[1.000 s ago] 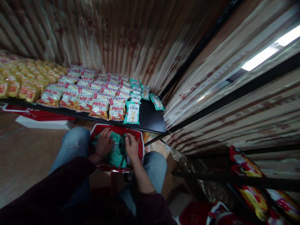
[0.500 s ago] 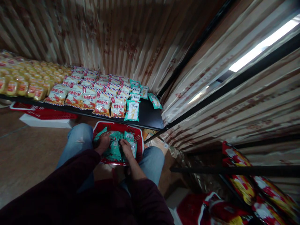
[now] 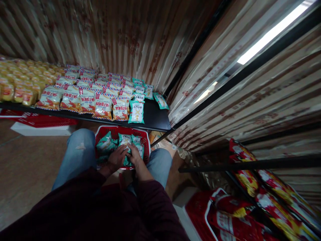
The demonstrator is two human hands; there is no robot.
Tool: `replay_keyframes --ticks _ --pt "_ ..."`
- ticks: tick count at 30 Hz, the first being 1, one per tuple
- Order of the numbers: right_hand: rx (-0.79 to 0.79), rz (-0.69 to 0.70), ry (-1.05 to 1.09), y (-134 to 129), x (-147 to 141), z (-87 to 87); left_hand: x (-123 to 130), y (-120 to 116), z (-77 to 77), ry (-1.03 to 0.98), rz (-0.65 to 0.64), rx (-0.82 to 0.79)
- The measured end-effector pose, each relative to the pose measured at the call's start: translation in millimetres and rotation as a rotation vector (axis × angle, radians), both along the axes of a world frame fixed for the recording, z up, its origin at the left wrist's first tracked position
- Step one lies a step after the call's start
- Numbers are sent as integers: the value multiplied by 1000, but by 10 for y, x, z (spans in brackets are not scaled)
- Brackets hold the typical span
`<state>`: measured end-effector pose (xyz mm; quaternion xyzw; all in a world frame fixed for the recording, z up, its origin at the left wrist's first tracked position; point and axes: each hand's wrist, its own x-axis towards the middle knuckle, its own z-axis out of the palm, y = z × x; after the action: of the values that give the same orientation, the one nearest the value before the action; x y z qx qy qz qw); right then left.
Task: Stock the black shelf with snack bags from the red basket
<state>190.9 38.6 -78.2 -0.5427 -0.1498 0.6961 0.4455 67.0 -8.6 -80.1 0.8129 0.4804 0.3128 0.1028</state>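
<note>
Between my knees stands a red plastic basket (image 3: 148,140) holding several green-and-white snack bags. My left hand (image 3: 118,156) and my right hand (image 3: 134,154) are close together over its near side, fingers curled on the lower part of one snack bag (image 3: 124,139). That bag's white printed front faces up. Left of my hands another green snack bag (image 3: 106,143) lies in the basket, and more snack bags (image 3: 136,139) rest at the right. The undersides of my fingers are hidden.
Ahead runs a black shelf (image 3: 157,115) with rows of orange-and-white bags (image 3: 102,106), a few green bags (image 3: 136,111) and yellow packs (image 3: 22,88). A slanting black post (image 3: 200,110) rises at the right. Red bags (image 3: 240,214) lie at lower right.
My hands have come closer together, and a green snack bag now shows its white front between them. The camera view has shifted slightly, moving the shelf and basket left in the picture.
</note>
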Motion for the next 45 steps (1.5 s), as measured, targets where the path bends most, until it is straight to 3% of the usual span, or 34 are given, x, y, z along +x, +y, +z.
replay_keyframes --ticks 3,8,16,22,29,38,45 --pt "0 -27 -9 -29 -5 29 -50 -11 87 -57 97 -47" --pt "29 -42 0 -81 -42 78 -163 0 236 -483 428 -471" --pt "140 -32 82 -241 -116 199 -201 141 297 -789 499 -725" --pt "242 36 119 -310 -130 357 -134 148 449 -994 491 -771" --pt "270 77 91 -338 -100 420 -147 117 576 -1061 492 -803" --pt "272 78 30 -350 -112 308 -84 46 534 -1108 516 -805" --pt "279 69 25 -338 -113 252 -84 50 494 -1079 605 -784"
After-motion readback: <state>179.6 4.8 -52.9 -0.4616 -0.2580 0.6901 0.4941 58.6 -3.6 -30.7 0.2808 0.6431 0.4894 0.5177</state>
